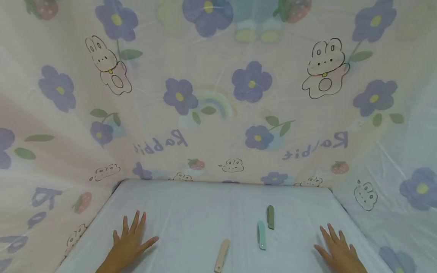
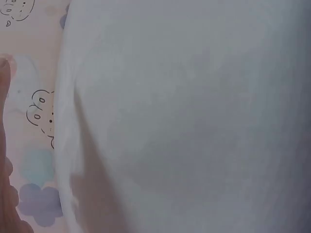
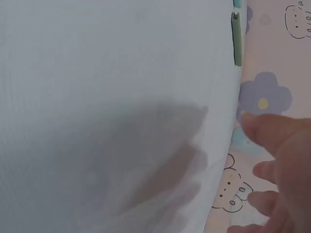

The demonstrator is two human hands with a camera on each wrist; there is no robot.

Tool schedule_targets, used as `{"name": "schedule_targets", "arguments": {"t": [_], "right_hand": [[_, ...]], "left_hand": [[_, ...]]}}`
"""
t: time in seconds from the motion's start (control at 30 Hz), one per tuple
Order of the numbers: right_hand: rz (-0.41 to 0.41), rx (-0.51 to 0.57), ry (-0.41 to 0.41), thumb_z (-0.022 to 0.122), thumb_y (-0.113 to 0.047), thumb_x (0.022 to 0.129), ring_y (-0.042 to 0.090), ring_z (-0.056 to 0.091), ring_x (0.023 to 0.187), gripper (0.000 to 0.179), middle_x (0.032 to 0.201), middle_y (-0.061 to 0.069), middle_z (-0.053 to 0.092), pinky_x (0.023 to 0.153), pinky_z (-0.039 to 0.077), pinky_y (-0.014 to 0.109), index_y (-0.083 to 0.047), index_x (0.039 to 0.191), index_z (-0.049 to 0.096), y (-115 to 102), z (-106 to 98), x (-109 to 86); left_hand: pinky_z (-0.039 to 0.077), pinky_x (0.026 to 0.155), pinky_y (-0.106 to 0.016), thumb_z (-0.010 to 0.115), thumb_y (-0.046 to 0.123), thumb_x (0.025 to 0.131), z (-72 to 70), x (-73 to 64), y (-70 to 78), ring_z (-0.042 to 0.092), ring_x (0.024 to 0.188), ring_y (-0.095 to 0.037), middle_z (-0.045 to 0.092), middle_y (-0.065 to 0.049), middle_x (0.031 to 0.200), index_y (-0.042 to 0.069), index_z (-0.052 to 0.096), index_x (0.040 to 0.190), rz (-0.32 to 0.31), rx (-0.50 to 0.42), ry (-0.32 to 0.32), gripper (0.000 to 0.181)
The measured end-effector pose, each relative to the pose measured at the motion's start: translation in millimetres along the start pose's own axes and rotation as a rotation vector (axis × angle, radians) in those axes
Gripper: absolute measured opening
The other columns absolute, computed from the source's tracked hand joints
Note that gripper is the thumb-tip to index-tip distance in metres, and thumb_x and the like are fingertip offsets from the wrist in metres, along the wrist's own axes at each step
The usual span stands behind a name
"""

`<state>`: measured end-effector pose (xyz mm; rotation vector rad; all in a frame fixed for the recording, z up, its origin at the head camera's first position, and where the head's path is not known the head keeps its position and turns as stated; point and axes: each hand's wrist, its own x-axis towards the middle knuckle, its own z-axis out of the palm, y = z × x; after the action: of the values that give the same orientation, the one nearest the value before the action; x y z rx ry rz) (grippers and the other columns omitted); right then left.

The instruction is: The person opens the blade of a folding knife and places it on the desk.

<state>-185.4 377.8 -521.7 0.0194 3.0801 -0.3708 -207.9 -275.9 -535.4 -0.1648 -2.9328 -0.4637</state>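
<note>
Three slim folding pocket tools, each with a pivot at one end, lie on the white surface between the hands in the head view: a dark green one (image 1: 270, 217), a light teal one (image 1: 261, 235) and a beige one (image 1: 222, 255). What folds into their handles is hidden. At the left, my left hand (image 1: 128, 242) is spread palm down, apart from all three. My right hand (image 1: 338, 248) is to the right of the teal one, fingers spread and nothing held. The right wrist view shows the green tool (image 3: 236, 40) beyond the right thumb.
A white-covered table (image 1: 191, 212) spans the space beneath the hands. Behind it and along both sides hangs a fabric curtain (image 1: 211, 140) printed with flowers, rabbits and strawberries. Hand shadows fall across the cover in both wrist views.
</note>
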Motion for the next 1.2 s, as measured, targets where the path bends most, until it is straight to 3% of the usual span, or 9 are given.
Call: {"name": "schedule_targets", "arguments": {"t": [0.13, 0.23, 0.43, 0.53, 0.63, 0.73, 0.8, 1.03, 1.2], "right_hand": [[-0.059, -0.016, 0.065, 0.049, -0.059, 0.087, 0.062, 0.025, 0.116, 0.080, 0.136, 0.036, 0.031, 0.082, 0.020, 0.079, 0.005, 0.134, 0.039, -5.0, 0.8, -1.1], [-0.052, -0.010, 0.065, 0.053, -0.051, 0.089, 0.058, 0.030, 0.117, 0.072, 0.133, 0.035, 0.036, 0.084, 0.022, 0.077, 0.005, 0.133, 0.040, -11.3, 0.6, -2.5], [-0.108, -0.009, 0.178, 0.065, -0.031, 0.086, 0.047, 0.049, 0.107, 0.054, 0.118, 0.027, 0.055, 0.083, 0.040, 0.063, 0.002, 0.126, 0.050, -23.2, -0.9, -8.6], [-0.110, 0.014, 0.176, 0.066, -0.031, 0.085, 0.045, 0.053, 0.104, 0.050, 0.115, 0.024, 0.057, 0.082, 0.045, 0.057, 0.001, 0.123, 0.053, -31.2, -5.1, -10.0], [-0.088, 0.041, 0.140, 0.065, -0.031, 0.086, 0.045, 0.052, 0.105, 0.048, 0.115, 0.023, 0.058, 0.083, 0.044, 0.057, 0.000, 0.122, 0.055, -39.3, -9.4, -11.3], [-0.078, 0.064, 0.119, 0.064, -0.029, 0.087, 0.044, 0.052, 0.106, 0.043, 0.113, 0.021, 0.059, 0.085, 0.043, 0.057, 0.000, 0.119, 0.057, -46.8, -12.4, -12.6], [-0.081, 0.085, 0.112, 0.062, -0.026, 0.089, 0.042, 0.053, 0.105, 0.039, 0.111, 0.020, 0.060, 0.086, 0.044, 0.055, 0.000, 0.117, 0.059, -52.7, -14.6, -13.3], [-0.087, 0.171, 0.095, 0.059, -0.027, 0.091, 0.026, 0.059, 0.095, 0.035, 0.106, 0.008, 0.064, 0.083, 0.048, 0.048, -0.001, 0.115, 0.062, -77.7, -18.7, -13.6], [-0.064, 0.281, 0.049, 0.060, -0.025, 0.091, 0.017, 0.060, 0.090, 0.028, 0.103, 0.001, 0.065, 0.078, 0.052, 0.040, -0.007, 0.111, 0.065, -95.5, -12.5, -11.1]], "left_hand": [[0.005, 0.083, -0.082, 0.050, 0.063, 0.085, 0.5, 0.5, 4.7, 0.001, 0.130, -0.057, 0.009, -0.021, 0.152, 0.008, 0.013, 0.148, -0.006, -0.007, -0.001, 0.092], [0.007, 0.085, -0.081, 0.049, 0.062, 0.086, -1.2, -0.5, 9.2, 0.005, 0.129, -0.057, 0.012, -0.024, 0.151, 0.005, 0.014, 0.148, -0.010, -0.031, -0.031, 0.091], [0.022, 0.095, -0.070, 0.045, 0.061, 0.089, -5.9, -4.6, 17.5, 0.016, 0.131, -0.050, 0.018, -0.026, 0.148, -0.002, 0.023, 0.144, 0.002, -0.114, -0.104, 0.087], [0.031, 0.098, -0.060, 0.047, 0.056, 0.091, -7.7, -5.4, 22.0, 0.031, 0.129, -0.042, 0.032, -0.023, 0.143, -0.003, 0.032, 0.141, 0.037, -0.110, -0.060, 0.078], [0.039, 0.096, -0.052, 0.055, 0.040, 0.093, -8.6, -5.7, 26.8, 0.047, 0.120, -0.036, 0.048, -0.019, 0.133, -0.001, 0.044, 0.135, 0.085, -0.099, 0.037, 0.059], [0.044, 0.091, -0.048, 0.061, 0.025, 0.091, -9.5, -5.4, 31.8, 0.054, 0.111, -0.033, 0.057, -0.015, 0.123, 0.002, 0.053, 0.127, 0.121, -0.108, 0.114, 0.044], [0.045, 0.090, -0.048, 0.062, 0.020, 0.090, -10.0, -3.9, 35.4, 0.055, 0.109, -0.032, 0.059, -0.012, 0.120, 0.003, 0.055, 0.124, 0.123, -0.123, 0.124, 0.039], [0.040, 0.096, -0.049, 0.057, 0.024, 0.093, -11.4, 5.2, 53.1, 0.051, 0.116, -0.031, 0.056, -0.008, 0.125, 0.008, 0.056, 0.125, 0.043, -0.254, -0.020, 0.036], [0.046, 0.089, -0.044, 0.057, 0.027, 0.094, -12.5, 9.9, 69.9, 0.055, 0.108, -0.023, 0.056, -0.001, 0.124, 0.013, 0.056, 0.125, 0.008, -0.317, -0.047, 0.034]]}}
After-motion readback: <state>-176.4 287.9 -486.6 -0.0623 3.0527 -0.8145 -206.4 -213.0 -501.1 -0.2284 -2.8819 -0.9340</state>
